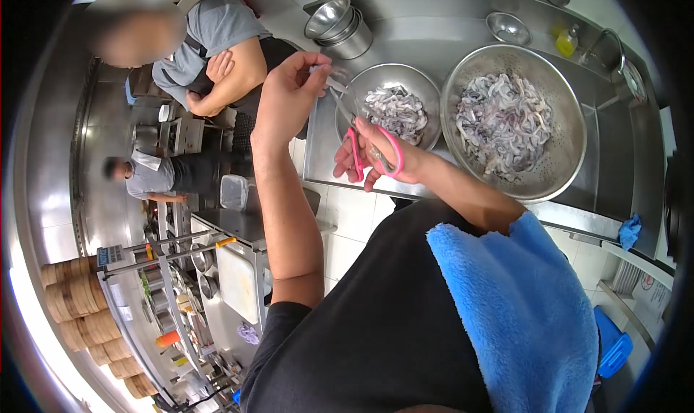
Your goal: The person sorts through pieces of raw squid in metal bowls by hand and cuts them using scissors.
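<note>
2 hands up, top centre of frame. Left hand [284, 99] pinches a pale, slick-looking strip [337, 85]; right hand [416, 160] grips pink-handled scissors [395, 142], blade gap unclear. Steel bowl [426, 85] behind, colander [570, 135] upper right. Risk: strip slips, blades nick left fingertips. Loose hold could also drop it outside the bowl.

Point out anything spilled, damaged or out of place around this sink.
Nothing looks spilled or damaged; the heaped pale strips sit inside the bowl and colander. Only the blue cloth looks slightly untidy, crumpled at the sink's edge.
</note>
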The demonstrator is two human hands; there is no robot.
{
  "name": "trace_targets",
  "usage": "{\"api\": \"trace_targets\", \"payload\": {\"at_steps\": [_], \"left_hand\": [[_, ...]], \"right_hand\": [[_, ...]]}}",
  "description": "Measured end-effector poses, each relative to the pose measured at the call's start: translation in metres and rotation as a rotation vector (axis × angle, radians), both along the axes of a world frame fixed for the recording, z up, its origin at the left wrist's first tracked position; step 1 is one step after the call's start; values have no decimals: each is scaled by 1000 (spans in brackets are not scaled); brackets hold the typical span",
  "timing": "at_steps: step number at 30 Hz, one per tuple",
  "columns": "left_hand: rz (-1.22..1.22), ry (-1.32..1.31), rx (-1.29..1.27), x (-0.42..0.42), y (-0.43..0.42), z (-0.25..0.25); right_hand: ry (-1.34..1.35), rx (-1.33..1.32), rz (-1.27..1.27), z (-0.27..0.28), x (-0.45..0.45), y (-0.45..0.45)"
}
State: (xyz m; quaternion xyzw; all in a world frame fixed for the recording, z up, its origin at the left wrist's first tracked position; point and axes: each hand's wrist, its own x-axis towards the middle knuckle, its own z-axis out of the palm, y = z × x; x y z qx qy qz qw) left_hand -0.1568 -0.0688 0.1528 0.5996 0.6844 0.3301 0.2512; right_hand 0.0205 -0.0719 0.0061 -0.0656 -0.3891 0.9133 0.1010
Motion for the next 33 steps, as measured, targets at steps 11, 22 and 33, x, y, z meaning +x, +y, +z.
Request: {"api": "trace_targets", "payload": {"at_steps": [11,22,33], "left_hand": [[-47,-1059,-82,-21,-13,-94],[-85,-1005,-287,-16,-5,-116],[-194,-1066,-318,-13,-5,-126]], "right_hand": [[7,88,-198,-10,7,21],[-124,120,-198,-11,14,17],[-46,69,-173,-15,19,26]]}}
